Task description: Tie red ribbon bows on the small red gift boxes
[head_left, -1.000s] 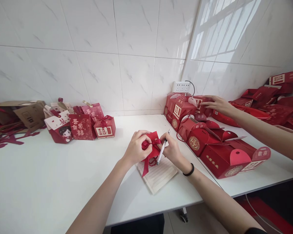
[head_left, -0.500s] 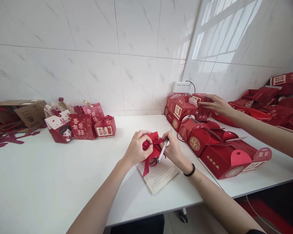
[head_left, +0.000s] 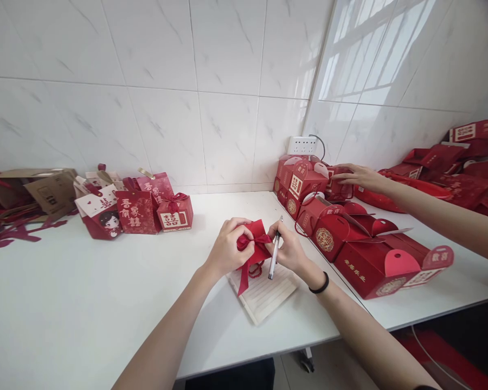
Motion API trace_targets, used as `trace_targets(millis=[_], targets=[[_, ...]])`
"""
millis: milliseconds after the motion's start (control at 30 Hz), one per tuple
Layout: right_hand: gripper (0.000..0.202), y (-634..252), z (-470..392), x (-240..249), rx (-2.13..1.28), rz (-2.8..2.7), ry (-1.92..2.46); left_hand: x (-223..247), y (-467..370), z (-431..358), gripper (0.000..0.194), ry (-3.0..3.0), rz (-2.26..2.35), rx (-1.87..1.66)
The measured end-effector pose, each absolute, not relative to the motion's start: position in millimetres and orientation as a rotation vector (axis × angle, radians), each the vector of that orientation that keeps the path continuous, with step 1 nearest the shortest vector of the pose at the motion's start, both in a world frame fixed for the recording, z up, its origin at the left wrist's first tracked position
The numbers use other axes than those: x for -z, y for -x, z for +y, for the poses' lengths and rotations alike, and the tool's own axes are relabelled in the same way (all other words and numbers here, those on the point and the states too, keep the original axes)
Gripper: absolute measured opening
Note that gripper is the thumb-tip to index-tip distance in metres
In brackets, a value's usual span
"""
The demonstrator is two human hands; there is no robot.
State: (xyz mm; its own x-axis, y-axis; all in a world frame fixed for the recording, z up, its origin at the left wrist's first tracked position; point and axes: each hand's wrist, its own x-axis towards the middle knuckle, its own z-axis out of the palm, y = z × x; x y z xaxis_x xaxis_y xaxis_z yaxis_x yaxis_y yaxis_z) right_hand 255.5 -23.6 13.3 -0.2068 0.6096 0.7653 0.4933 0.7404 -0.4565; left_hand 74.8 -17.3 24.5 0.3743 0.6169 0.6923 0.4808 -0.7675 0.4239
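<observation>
Between my hands is a small red gift box tied with a dark red ribbon bow, one ribbon tail hanging down. My left hand grips the box and bow from the left side. A pen with a clear barrel sits in my right hand, whose fingers are closed around it and also reach the ribbon's right loop. Below the box lies a lined notebook on the white table. Some red cord shows between box and notebook.
Finished-looking red boxes and gift bags stand at the back left, beside brown cardboard boxes. Larger red boxes line the right. Another person's hand reaches over them, near a power strip.
My right hand has shifted slightly, and the pen has turned more upright. The other person's hand has moved a little lower, and the red box by it has moved too. My left hand stays put.
</observation>
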Motion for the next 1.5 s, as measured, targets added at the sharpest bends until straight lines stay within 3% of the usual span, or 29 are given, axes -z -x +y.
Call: trace_targets(millis=[467, 700, 1200, 1500], targets=[[0.01, -253, -19, -5, -0.034, -1.742, 1.051, -24, -75, -17, 0.007, -2.467, 0.985, -1.352], [0.019, -256, -11, 5, 0.058, -1.802, 1.153, -24, -75, -17, 0.006, -2.465, 0.998, -1.335], [0.036, -254, -13, 3, 0.131, -1.819, 1.014, -23, -75, -17, 0.007, -2.469, 0.989, -1.351], [0.029, -253, -16, 1, 0.178, -1.815, 0.998, -23, -75, -16, 0.007, -2.444, 0.966, -1.356]])
